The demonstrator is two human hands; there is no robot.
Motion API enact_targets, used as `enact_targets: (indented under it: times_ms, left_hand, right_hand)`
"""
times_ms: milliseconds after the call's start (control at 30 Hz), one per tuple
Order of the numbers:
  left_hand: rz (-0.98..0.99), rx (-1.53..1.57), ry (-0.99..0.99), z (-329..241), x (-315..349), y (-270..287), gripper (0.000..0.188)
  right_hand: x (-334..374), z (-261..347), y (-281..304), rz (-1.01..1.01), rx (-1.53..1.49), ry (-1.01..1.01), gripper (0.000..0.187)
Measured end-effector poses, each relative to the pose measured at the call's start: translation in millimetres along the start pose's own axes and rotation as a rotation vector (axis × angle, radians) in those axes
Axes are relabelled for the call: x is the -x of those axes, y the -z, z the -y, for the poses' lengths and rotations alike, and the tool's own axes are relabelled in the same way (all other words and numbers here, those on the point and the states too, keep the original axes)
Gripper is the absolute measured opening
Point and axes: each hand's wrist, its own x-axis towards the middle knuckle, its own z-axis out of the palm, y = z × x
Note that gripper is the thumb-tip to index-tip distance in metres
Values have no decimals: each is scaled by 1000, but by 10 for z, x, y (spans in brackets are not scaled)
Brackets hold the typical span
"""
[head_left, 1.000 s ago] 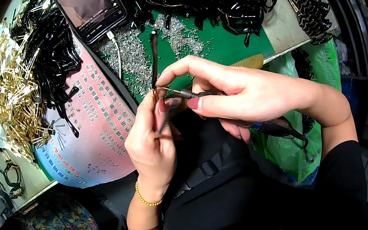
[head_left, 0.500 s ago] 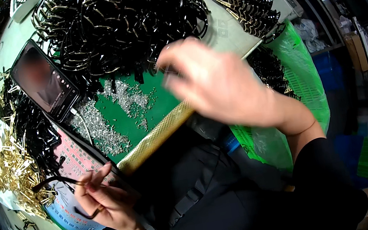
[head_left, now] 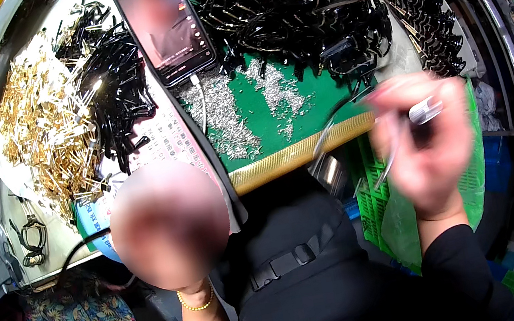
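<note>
My left hand (head_left: pixel 169 226) is at the left, smeared over by a blurred disc. A thin black curved piece (head_left: pixel 84 244), like part of an eyeglass frame, juts from its left side. At the right, my right hand (head_left: pixel 428 145) is motion-blurred above the table's front edge, its fingers curled. A thin dark curved frame (head_left: pixel 326 128), like an eyeglass frame, extends from its fingertips. A short silver cylinder (head_left: pixel 425 110), perhaps a tool handle, lies across that palm. A large heap of black frames (head_left: pixel 285 6) lies beyond. Small silver screw-like bits (head_left: pixel 223 118) are scattered on a green mat (head_left: pixel 265 125).
A phone (head_left: pixel 167 29) with a white cable stands in the middle. Gold metal pieces (head_left: pixel 41 128) and black slim parts (head_left: pixel 116 89) are piled to its left. A gold edge strip (head_left: pixel 297 154) borders the mat. A green basket (head_left: pixel 373 202) with plastic hangs at the right.
The view has swung, so the table appears shifted right. My right hand has drawn away from the black heap, with a dark curved frame now showing at its fingers. The left still holds its black piece.
</note>
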Motion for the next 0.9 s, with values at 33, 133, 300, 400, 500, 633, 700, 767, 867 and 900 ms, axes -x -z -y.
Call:
enact_targets:
  times_ms: [33,133,300,400,500,633,700,767,867,900]
  left_hand:
    - [-9,4,-53,-18,-6,-54,30]
    - [21,-236,-91,66,34,-91,27]
    - [191,-169,159,215,15,23,25]
    - [254,-162,182,224,-1,59,25]
    - [420,-316,154,98,-226,-73,24]
    - [538,-201,100,18,-297,-195,23]
    - [576,-269,146,133,-296,-77,23]
    - [652,-425,-45,-6,-351,-129,16]
    - [772,-341,-247,-61,-364,-293,10]
    - [836,-408,-252,-16,-393,-269,11]
  right_hand:
    - [2,52,-189,128,-128,77,16]
    - [112,196,-883,479,-410,129,21]
    - [237,231,-947,805,-374,59,30]
    - [228,140,-576,873,-68,32,32]
    - [120,-48,-397,781,180,53,30]
    - [124,-168,-362,813,291,98,47]
    - [144,-147,-366,863,325,94,56]
    - [180,-177,-475,796,373,151,57]
    - [82,-199,-562,764,357,168,47]
    - [40,-218,-564,764,328,166,47]
